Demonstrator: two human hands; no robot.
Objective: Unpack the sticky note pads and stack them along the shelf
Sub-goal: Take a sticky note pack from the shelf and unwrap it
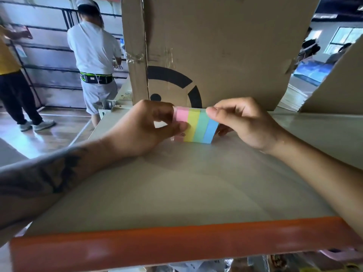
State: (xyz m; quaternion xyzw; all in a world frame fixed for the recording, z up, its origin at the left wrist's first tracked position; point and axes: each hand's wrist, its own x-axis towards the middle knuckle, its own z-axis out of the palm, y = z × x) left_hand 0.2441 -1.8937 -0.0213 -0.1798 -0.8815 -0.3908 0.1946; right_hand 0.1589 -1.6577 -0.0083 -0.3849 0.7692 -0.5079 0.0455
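A sticky note pad [198, 125] with pink, yellow, green and blue stripes stands upright on the pale shelf [176, 183], near its back. My left hand [145, 126] pinches the pad's pink left end between thumb and fingers. My right hand [241, 122] pinches the blue right end, thumb on the top corner. Whether the pad's lower edge touches the shelf surface I cannot tell.
A tall cardboard box [225, 55] stands right behind the pad, with a second box [337, 85] at the right. An orange beam [176, 246] runs along the shelf front. Two people [94, 55] stand by racks at the left.
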